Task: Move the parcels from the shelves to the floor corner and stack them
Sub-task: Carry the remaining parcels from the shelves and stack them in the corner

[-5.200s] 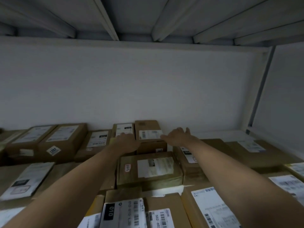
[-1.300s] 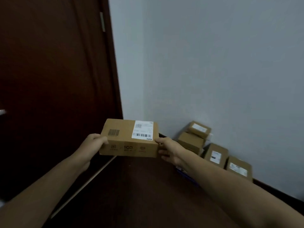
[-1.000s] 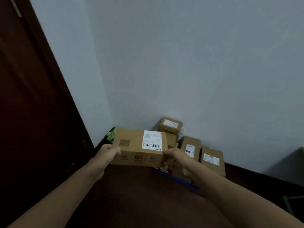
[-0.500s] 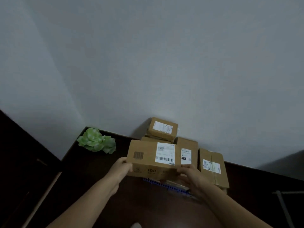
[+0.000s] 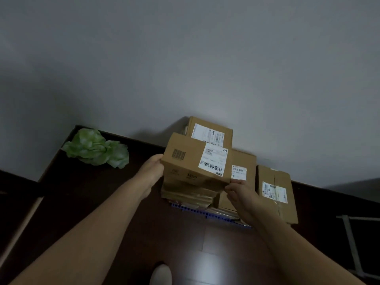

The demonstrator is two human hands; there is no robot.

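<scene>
Both hands hold one brown cardboard parcel point(image 5: 185, 159) by its short ends, above the heap in the floor corner. The left hand point(image 5: 151, 171) lies against the parcel's left end, thumb on the upper edge; the rest of its grip is hidden behind the hand. The right hand point(image 5: 240, 194) has a closed grip, its curled fingers and thumb pinching the lower right corner. The parcel's top faces the camera and carries a white shipping label point(image 5: 213, 162) on the right and a printed barcode on the left. It sits directly over a stack of flattened cardboard point(image 5: 189, 194); whether it rests on it cannot be told. Behind it a labelled parcel point(image 5: 209, 131) stands against the grey wall point(image 5: 205, 58). Just to its right is a parcel with a small white label point(image 5: 243, 165), and further right a long parcel point(image 5: 275, 192) lies on the floor. A blue ridged edge point(image 5: 205, 213) shows under the heap. A crumpled green object point(image 5: 96, 149) lies in the corner to the left, well apart from the parcels. The floor point(image 5: 185, 243) is dark wood, a pale shoe tip point(image 5: 161, 274) shows at the bottom edge, and a white metal frame point(image 5: 351, 243) stands at the right.
</scene>
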